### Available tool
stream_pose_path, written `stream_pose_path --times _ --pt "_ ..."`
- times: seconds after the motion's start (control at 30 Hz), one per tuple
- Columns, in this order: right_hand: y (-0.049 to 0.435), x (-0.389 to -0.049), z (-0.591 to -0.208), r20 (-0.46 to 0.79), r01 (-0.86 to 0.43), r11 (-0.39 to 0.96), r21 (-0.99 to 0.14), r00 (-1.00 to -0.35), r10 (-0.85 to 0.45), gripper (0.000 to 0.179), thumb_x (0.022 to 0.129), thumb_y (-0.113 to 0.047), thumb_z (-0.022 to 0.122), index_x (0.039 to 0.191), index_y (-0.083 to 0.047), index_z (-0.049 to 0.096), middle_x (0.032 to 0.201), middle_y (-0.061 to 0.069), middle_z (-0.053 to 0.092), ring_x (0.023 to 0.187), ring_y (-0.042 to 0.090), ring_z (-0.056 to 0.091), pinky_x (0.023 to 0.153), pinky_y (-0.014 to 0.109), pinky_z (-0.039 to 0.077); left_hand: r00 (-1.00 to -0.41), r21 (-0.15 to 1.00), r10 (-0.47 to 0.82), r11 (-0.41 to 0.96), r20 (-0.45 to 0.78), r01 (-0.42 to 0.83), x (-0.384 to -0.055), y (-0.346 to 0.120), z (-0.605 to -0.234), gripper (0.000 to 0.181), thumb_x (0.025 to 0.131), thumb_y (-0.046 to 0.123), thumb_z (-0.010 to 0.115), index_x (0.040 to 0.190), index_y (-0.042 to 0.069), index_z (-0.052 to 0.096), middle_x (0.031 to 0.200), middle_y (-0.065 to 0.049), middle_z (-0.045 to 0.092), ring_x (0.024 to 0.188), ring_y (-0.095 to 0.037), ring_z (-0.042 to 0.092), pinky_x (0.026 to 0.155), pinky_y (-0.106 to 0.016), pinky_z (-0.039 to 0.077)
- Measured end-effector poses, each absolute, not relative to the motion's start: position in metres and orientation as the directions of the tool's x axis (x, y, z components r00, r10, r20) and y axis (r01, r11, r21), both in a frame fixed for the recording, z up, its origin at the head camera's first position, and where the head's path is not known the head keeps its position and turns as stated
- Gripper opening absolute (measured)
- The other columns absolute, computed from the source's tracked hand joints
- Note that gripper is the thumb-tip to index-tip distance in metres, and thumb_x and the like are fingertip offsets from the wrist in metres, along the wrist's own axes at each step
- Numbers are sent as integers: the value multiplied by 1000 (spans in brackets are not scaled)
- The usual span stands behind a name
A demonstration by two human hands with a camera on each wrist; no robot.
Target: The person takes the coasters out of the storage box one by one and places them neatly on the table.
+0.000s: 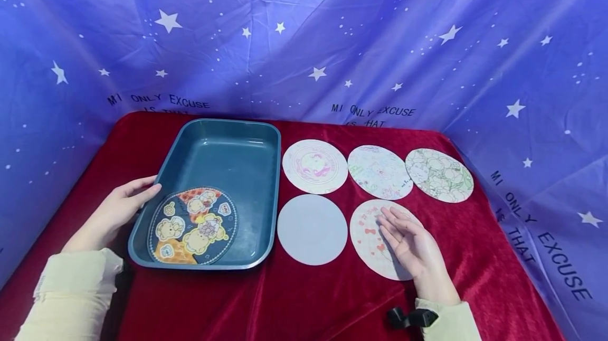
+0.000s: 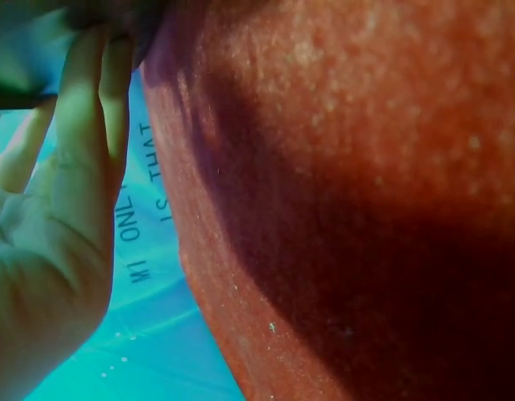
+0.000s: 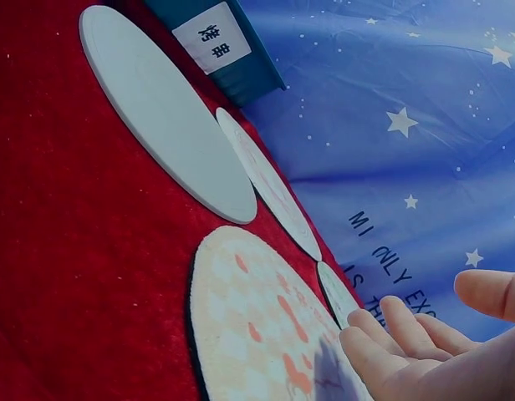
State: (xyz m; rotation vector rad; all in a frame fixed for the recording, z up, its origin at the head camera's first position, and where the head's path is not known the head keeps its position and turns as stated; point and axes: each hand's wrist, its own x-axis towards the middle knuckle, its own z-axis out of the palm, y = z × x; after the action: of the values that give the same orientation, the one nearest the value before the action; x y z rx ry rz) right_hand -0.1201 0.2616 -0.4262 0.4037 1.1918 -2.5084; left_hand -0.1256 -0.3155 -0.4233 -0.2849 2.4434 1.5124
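Note:
My left hand holds the left side wall of a deep blue-green rectangular tray; in the left wrist view its fingers reach up against the tray's outer side. A dark round mat with cartoon bears lies at the near left of the tray's floor. Over a round mat with red hearts and bows hovers my right hand, palm turned sideways, fingers extended, nothing held. The right wrist view shows the fingertips close to that mat's surface; contact is unclear.
A plain grey disc lies between the tray and the heart mat. Behind them, three patterned round mats run in a row: pink, multicoloured and green. Red velvet cloth covers the table, with blue star-printed curtain around it.

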Motion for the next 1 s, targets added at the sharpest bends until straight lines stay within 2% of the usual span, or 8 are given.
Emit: stream_pose_path --times 0.17,0.3,0.37,0.43,0.53,0.6,0.7,1.0 --pt "259 -120 -426 -405 427 -561 -709 -898 -172 61 105 -6 36 158 -8 6 118 -3 71 119 12 63 105 24 48 -952 851 -28 441 -306 -287 -126 -316 -423 73 102 44 48 155 0 24 98 18 62 82 1 64 73 -24 57" --pt "258 -121 -426 -403 428 -563 -707 -898 -178 65 105 -6 35 159 -7 -1 118 -3 71 119 12 63 105 24 48 -952 857 -34 426 -305 -290 -126 -318 -425 74 102 45 49 155 0 25 94 23 60 81 2 64 73 -23 57" --pt "258 -120 -426 -396 424 -570 -704 -900 -180 61 105 -6 36 158 -9 6 118 -2 71 119 12 63 105 24 48 -952 863 -37 412 -305 -293 -126 -318 -426 74 102 45 49 155 -1 25 91 25 60 81 2 64 73 -23 57" --pt "259 -119 -427 -380 412 -590 -694 -906 -186 51 105 -5 37 153 -10 24 119 0 71 119 14 64 104 25 49 -951 869 -39 396 -306 -296 -126 -318 -428 74 101 45 50 154 -1 25 90 27 59 81 1 64 73 -23 57" --pt "259 -118 -427 -349 395 -627 -672 -915 -203 32 104 -2 37 132 -9 52 120 3 71 117 18 66 102 27 51 -950 876 -38 377 -308 -299 -126 -318 -430 75 101 45 50 154 -2 25 90 28 59 82 1 65 74 -23 57" --pt "260 -118 -427 -329 388 -645 -658 -919 -216 31 104 -1 37 120 -10 62 120 5 71 115 19 67 101 28 52 -949 879 -35 368 -312 -302 -126 -319 -430 75 101 45 50 154 -1 25 90 28 59 82 1 65 74 -23 57" --pt "260 -118 -426 -315 384 -649 -657 -922 -228 34 104 -1 36 114 -11 67 120 6 71 113 19 68 100 29 53 -948 882 -34 359 -316 -306 -126 -319 -431 75 101 45 51 155 0 25 91 28 59 84 1 65 75 -22 57" --pt "255 -119 -425 -318 390 -636 -665 -919 -232 31 104 -2 38 117 -11 65 123 5 70 120 19 64 103 29 51 -947 878 -38 364 -319 -310 -126 -320 -431 74 101 45 52 154 0 27 91 29 59 85 2 64 77 -23 57"
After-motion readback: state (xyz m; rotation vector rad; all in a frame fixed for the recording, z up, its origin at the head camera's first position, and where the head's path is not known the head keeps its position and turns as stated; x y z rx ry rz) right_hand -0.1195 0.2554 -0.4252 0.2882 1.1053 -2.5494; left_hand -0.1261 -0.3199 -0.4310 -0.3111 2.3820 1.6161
